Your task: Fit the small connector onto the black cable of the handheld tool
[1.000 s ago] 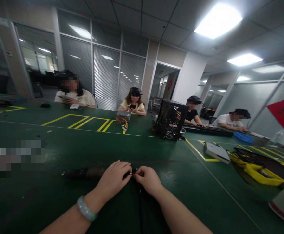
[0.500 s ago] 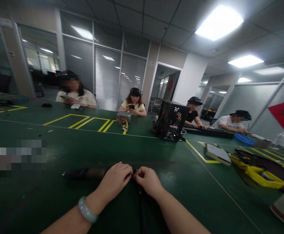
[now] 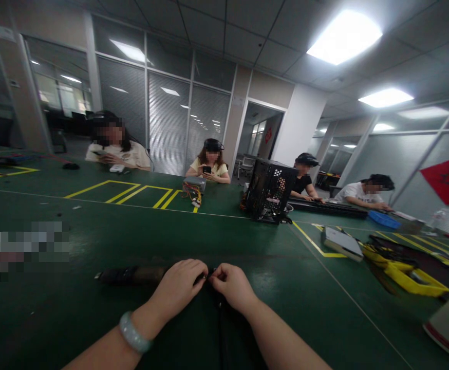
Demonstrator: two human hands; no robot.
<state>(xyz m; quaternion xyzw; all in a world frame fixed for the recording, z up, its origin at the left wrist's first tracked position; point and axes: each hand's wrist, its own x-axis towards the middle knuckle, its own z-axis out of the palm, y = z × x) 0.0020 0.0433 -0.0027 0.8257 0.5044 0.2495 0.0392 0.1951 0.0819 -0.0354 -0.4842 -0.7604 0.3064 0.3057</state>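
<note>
Green was the table (image 3: 139, 236), marked with yellow lines, and on its near part a dark, rod-like object (image 3: 132, 275) was seen lying crosswise, with a brownish section and a bright tip pointed leftward; its right end was covered by the left hand (image 3: 182, 281). The fingers of that hand were bent and held side by side, but what was clamped beneath them, if anything, could not be told. On the right hand (image 3: 230, 285), thumb and forefinger were held close together, just beside the left fingertips; whether something small was pinched there could not be made out. Below it, a thin black strip (image 3: 220, 334) was stretched toward the bottom of the view. On the left wrist a pale bracelet (image 3: 134, 334) was worn. Farther off, a black computer case (image 3: 268, 192) was stood upright, with a power supply (image 3: 195, 182) placed to its left. To the right, a flat grey box (image 3: 342, 242) and a yellow tray (image 3: 417, 280) were laid. Four co-workers (image 3: 118, 154) were seen beyond.
</note>
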